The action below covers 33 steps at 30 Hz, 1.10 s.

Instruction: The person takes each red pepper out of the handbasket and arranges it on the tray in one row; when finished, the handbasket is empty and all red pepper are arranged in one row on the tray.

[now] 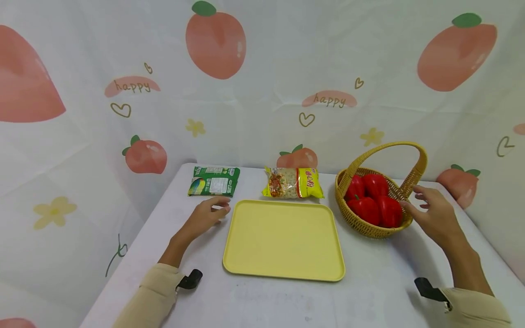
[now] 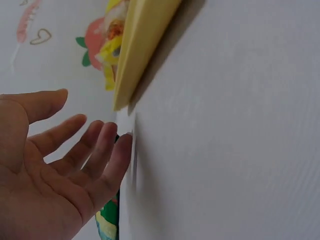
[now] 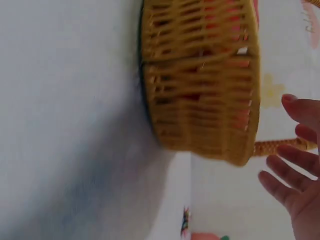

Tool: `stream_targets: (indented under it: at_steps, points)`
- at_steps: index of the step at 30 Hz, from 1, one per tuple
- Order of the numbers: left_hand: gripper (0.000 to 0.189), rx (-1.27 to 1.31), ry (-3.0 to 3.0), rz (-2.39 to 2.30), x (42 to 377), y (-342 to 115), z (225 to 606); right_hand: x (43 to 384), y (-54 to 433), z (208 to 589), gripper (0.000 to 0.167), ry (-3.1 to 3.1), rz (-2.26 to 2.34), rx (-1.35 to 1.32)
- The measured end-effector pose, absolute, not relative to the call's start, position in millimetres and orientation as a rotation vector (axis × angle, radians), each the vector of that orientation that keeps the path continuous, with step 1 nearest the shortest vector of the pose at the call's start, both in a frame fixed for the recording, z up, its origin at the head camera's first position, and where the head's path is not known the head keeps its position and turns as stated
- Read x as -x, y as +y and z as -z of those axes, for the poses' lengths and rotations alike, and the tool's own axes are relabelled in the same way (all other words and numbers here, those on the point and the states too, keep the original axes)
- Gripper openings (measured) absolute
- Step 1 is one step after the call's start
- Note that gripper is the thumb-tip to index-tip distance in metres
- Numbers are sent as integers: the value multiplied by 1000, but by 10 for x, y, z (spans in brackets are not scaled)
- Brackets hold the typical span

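Head view: left hand, right hand loosely spread, nothing held.
Basket beside the right could be tipped by lopsided pulling.

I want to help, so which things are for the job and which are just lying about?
Probably for the job:
basket, near the right fingers
red peppers, inside it
yellow tray, near the left fingers

Maybe just lying about:
yellow packet
green packet, less surely: left fingers are near
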<state>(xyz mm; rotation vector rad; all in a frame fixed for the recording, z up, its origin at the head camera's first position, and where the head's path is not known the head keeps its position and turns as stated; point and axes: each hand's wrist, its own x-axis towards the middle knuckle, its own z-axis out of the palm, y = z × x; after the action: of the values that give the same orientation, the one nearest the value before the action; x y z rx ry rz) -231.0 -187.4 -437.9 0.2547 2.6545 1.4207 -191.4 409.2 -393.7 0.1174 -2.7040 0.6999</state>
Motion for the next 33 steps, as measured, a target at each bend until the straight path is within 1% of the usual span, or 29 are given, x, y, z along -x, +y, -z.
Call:
stream_targets:
  at_steps: [7, 15, 22, 33]
  points:
    - [48, -210, 2505, -1540, 2266, -1736, 4434, 1950, 3862, 3911, 71, -2797, -807, -104]
    - [50, -170, 2434, -1606, 2278, -1665, 4464, 1996, 3789, 3962, 77, -2884, -856, -73]
    - [53, -118, 2464, -1539, 2325, -1632, 4452, 2023, 3763, 4038, 72, -2881, -878, -55]
    - [54, -79, 2450, -1507, 2342, -1631, 4454, 2042, 3734, 4040, 73, -2971, -842, -3]
